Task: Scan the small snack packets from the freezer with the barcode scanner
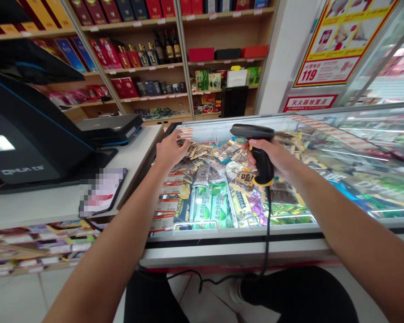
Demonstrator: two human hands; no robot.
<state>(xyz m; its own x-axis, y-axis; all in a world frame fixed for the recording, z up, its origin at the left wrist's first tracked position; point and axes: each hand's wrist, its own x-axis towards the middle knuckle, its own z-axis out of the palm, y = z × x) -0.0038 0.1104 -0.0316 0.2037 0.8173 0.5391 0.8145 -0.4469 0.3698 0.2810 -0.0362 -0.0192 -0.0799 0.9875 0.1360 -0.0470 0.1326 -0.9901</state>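
A black barcode scanner (264,168) with yellow trim sits in my right hand (278,154), fingers wrapped round its handle. Its head points left, and a black cable (268,224) hangs from the handle base. My left hand (171,150) is open at the left edge of the glass-topped freezer (242,246), its fingers and thumb stretched forward near the price labels. Whether its fingertips touch anything is hard to tell. Inside the freezer lie green ice-pop packs (211,204), brown snack-like packets (245,178) and a round white-lidded tub (234,169).
A counter on the left carries a black checkout machine (33,134), a flat dark scale-like device (111,128) and a phone-like tablet (107,193). Shelves of boxes and bottles (168,47) stand behind. The cable droops to the tiled floor by my legs.
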